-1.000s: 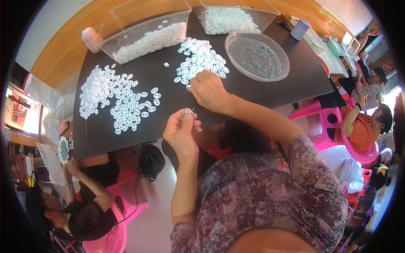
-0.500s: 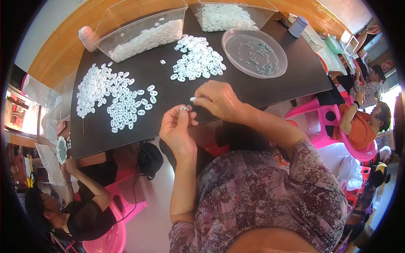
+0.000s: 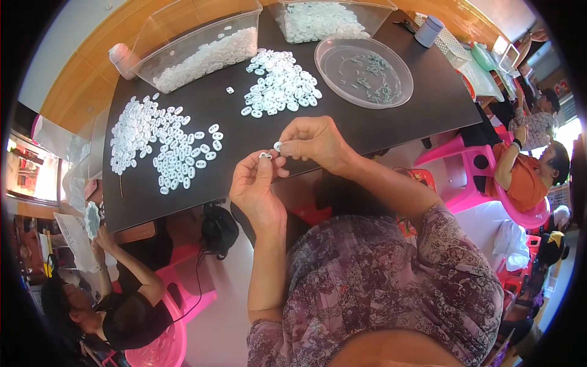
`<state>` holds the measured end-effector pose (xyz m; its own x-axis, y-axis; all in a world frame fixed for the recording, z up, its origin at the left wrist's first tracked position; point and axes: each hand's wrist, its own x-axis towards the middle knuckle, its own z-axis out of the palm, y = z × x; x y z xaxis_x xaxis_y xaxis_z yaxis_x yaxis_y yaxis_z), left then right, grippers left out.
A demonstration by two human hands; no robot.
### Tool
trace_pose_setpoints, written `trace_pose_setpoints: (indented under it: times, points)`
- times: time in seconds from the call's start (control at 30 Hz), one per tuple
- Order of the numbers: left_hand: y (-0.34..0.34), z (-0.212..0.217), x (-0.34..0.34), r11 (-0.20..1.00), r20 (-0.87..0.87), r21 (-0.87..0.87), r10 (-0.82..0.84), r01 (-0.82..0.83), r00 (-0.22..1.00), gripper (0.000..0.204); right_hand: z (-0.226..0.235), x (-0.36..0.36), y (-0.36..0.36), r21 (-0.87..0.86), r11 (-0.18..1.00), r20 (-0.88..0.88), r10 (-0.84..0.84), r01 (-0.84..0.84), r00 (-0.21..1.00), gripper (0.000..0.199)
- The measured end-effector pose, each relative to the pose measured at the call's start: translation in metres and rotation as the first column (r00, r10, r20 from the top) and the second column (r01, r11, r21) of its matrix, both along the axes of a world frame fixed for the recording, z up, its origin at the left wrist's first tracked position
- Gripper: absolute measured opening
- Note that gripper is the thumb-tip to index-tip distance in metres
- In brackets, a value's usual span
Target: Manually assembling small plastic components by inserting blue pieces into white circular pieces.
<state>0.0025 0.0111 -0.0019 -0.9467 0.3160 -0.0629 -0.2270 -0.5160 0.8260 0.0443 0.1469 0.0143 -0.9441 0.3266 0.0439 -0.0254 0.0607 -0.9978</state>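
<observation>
Left hand (image 3: 258, 183): nearly closed, thumb and forefinger pinching a small white piece (image 3: 265, 155) at the tips, remaining fingers curled loosely behind. Right hand (image 3: 315, 145): thumb and forefinger pressed together on another white piece (image 3: 277, 147), other fingers folded in. Fingertips of both hands almost meet; from here I can't tell whether the two held pieces touch.

Both hands are up at the near edge of the desk (image 3: 244, 131), left palm turned toward the right hand, right hand back-side up. Left forearm stands nearly straight up from the near side; right forearm slants in from the near right, elbow bent, hand pointing left.

On the desk: left heap (image 3: 131, 134) of white ovals, spreading to the right; middle heap (image 3: 281, 85) of white ovals, farther off, beyond the hands. One loose oval (image 3: 230, 90) lies just left of the middle heap. Far right, a round clear dish (image 3: 322, 76) with small grey bits (image 3: 382, 92). Far side, a clear bin (image 3: 165, 30) part-filled with white pieces.
</observation>
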Motion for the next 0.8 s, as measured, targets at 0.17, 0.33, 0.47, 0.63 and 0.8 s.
trace_pose_setpoints:
  times: [0.17, 0.33, 0.47, 0.63, 0.8]
  points:
    - [-0.0005, 0.0013, 0.0004, 1.0, 0.011, 0.006, -0.016, 0.016, 1.0, 0.008, 0.003, 0.001, 0.0015, -0.144, 0.99, 0.039, 0.013, -0.007, 0.999, 0.012]
    - [-0.003, -0.0011, 0.0004, 0.999, 0.012, -0.025, -0.029, 0.029, 1.0, 0.01, -0.0006, 0.0018, 0.0045, -0.38, 0.925, 0.083, 0.044, -0.009, 0.996, 0.019]
    - [-0.0023, 0.0034, 0.0021, 0.999, 0.017, -0.025, -0.021, 0.021, 1.0, 0.012, -0.0024, 0.0017, 0.0045, -0.402, 0.916, 0.046, 0.03, -0.009, 0.998, 0.018]
    - [-0.0022, 0.0014, 0.0026, 0.999, 0.015, -0.02, -0.038, 0.038, 0.999, 0.014, -0.0054, 0.0034, 0.0048, -0.311, 0.95, 0.047, 0.054, -0.037, 0.997, 0.019]
    - [-0.0041, 0.0028, 0.0053, 0.998, 0.011, -0.042, -0.045, 0.045, 0.999, 0.014, -0.0027, 0.0043, 0.0007, -0.221, 0.975, -0.001, 0.029, -0.029, 1.0, 0.02]
